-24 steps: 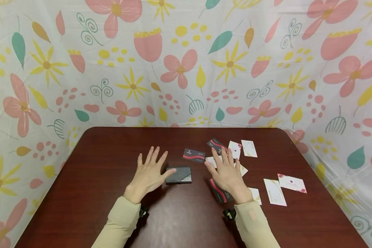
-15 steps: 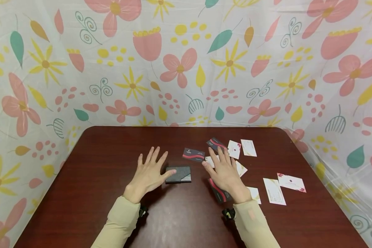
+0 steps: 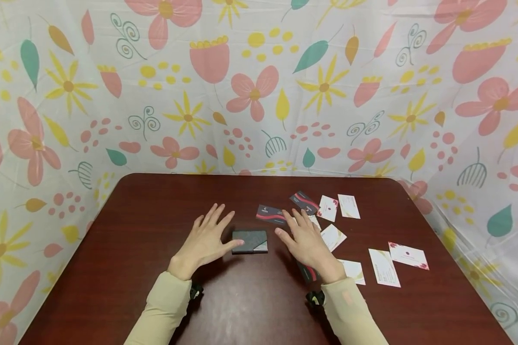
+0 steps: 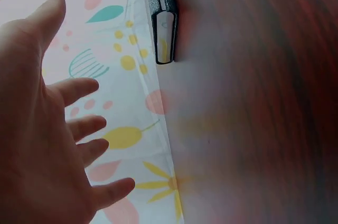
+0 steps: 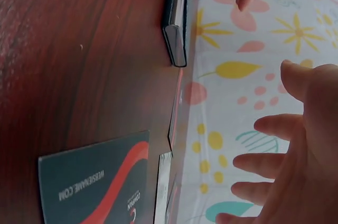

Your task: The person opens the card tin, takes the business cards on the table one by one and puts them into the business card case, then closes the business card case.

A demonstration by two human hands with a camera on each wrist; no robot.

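A dark grey card case point(image 3: 253, 238) with a silver corner lies on the table; in the left wrist view its narrow end point(image 4: 165, 39) faces the camera. My left hand point(image 3: 203, 244) is held above the table at the case's left, its fingers spread and its thumb overlapping the case in the head view. To the right, my right hand point(image 3: 308, 242) hovers over scattered business cards with fingers apart. A black card with a red stripe point(image 3: 309, 273) is partly hidden under it; its print shows in the right wrist view point(image 5: 95, 182). Both hands hold nothing.
Black striped cards point(image 3: 269, 214) and white cards point(image 3: 348, 206) lie behind and beside the right hand. Farther right, two overlapping white cards point(image 3: 384, 268) rest on the brown table point(image 3: 125, 268). A floral cloth point(image 3: 259, 139) hangs around the table's far and side edges.
My right hand has shifted slightly left toward the card case, uncovering more of a white card. The left hand has tilted slightly, nearly in place. The case and cards stay where they were.
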